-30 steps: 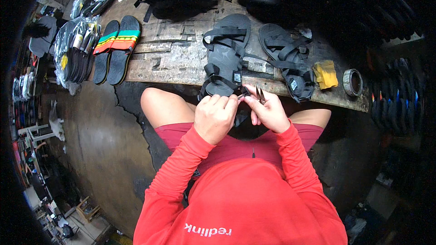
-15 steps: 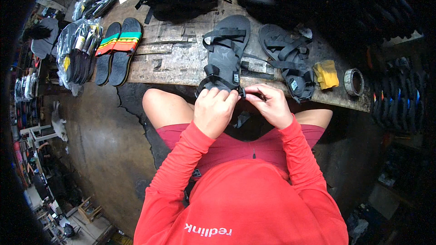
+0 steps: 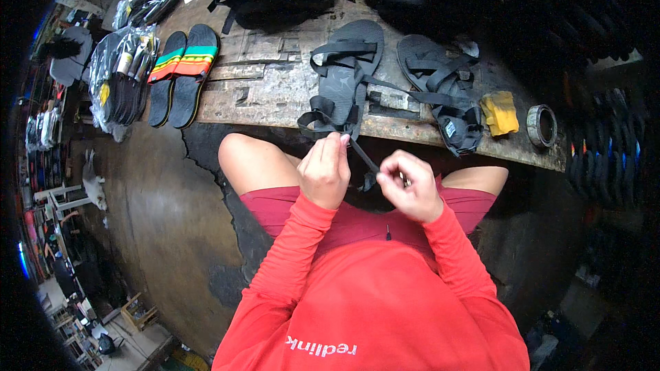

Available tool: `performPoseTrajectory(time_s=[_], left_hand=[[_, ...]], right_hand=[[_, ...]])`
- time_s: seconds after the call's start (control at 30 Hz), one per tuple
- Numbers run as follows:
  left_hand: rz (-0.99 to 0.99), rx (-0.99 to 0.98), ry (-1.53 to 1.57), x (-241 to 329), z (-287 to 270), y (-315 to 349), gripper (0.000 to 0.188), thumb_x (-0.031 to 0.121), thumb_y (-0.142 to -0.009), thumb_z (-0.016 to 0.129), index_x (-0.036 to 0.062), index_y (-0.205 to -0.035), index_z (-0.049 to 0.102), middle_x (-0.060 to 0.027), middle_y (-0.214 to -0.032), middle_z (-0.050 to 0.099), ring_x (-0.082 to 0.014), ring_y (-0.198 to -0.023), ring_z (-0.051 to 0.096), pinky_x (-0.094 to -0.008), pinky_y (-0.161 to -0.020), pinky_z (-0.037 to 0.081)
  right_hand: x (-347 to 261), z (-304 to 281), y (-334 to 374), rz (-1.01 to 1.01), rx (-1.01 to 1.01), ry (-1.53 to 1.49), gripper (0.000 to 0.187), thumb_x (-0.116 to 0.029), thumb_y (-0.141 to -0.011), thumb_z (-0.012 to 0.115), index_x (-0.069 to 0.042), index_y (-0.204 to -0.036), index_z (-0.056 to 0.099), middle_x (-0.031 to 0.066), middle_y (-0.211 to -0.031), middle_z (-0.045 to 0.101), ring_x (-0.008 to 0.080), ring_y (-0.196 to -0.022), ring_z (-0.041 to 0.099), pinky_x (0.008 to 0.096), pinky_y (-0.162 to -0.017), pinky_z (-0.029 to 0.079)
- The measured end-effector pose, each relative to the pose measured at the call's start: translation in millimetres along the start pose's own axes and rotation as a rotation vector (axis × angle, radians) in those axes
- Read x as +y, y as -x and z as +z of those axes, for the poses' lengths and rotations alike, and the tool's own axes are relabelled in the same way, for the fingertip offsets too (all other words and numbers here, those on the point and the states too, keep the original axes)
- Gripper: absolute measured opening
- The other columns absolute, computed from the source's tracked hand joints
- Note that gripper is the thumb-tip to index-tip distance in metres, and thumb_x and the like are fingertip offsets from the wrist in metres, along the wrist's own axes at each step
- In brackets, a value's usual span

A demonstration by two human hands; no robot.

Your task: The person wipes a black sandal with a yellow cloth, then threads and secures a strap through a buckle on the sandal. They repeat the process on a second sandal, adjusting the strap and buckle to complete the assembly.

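A black strappy sandal (image 3: 339, 95) lies on the wooden bench, its heel end over the front edge. My left hand (image 3: 326, 170) is closed at that heel, thumb and fingers pinching the sandal strap there. From this pinch a narrow black strap (image 3: 364, 155) runs taut down to the right. Its far end goes to my right hand (image 3: 412, 187), whose fingers are curled shut on it below the bench edge. To the right rests a second black sandal (image 3: 440, 75), untouched, its straps loosely crossed.
On the bench's left are striped slide sandals (image 3: 184, 75) beside plastic-wrapped footwear (image 3: 120, 86). A yellow cloth (image 3: 500, 113) and a tape roll (image 3: 542, 126) sit at the right end. Dark stacks of footwear (image 3: 282, 3) fill the back. My knees are under the bench edge (image 3: 275, 128).
My right hand has moved down and away from the left, drawing the strap out between them. My left hand has turned and shifted slightly down, still at the sandal's heel.
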State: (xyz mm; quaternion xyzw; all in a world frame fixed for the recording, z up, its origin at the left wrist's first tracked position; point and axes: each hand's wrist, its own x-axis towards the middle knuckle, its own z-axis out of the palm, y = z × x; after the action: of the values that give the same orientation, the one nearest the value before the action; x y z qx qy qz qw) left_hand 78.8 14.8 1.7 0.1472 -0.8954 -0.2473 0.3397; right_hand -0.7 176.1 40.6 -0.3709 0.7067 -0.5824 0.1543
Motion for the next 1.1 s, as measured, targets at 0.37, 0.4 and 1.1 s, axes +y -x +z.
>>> performPoseTrajectory(time_s=[0.37, 0.4, 1.1], left_hand=[[0.049, -0.079, -0.009, 7.4, -29.2, -9.9, 0.014, 0.002, -0.081, 0.074, 0.0007, -0.094, 0.068, -0.0116, -0.081, 0.060, -0.0272, -0.073, 0.058, -0.0379, -0.065, 0.049], [0.035, -0.065, 0.004, 6.2, -30.0, -10.3, 0.015, 0.001, -0.081, 0.074, 0.0005, -0.094, 0.068, -0.0118, -0.082, 0.059, -0.0274, -0.074, 0.058, -0.0380, -0.065, 0.049], [0.140, -0.220, 0.344, -6.1, -23.1, -21.4, 0.017, -0.007, -0.078, 0.071, -0.0011, -0.093, 0.066, -0.0158, -0.098, 0.069, -0.0307, -0.088, 0.069, -0.0359, -0.078, 0.056]], right_hand=[[10.8, 14.4, -13.0, 0.071, -0.042, -0.095, 0.009, -0.007, -0.084, 0.074, -0.004, -0.092, 0.072, 0.0067, -0.082, 0.069, 0.0131, -0.064, 0.063, 0.0276, -0.059, 0.049], [11.0, 14.7, -14.7, 0.053, 0.041, -0.045, 0.008, -0.004, -0.082, 0.074, -0.003, -0.089, 0.071, 0.0037, -0.081, 0.066, 0.0080, -0.061, 0.056, 0.0238, -0.055, 0.045], [13.4, 27.1, -27.5, 0.119, 0.204, -0.064, 0.012, -0.009, -0.087, 0.072, -0.003, -0.096, 0.066, 0.0055, -0.102, 0.063, 0.0042, -0.058, 0.049, 0.0207, -0.052, 0.039]])
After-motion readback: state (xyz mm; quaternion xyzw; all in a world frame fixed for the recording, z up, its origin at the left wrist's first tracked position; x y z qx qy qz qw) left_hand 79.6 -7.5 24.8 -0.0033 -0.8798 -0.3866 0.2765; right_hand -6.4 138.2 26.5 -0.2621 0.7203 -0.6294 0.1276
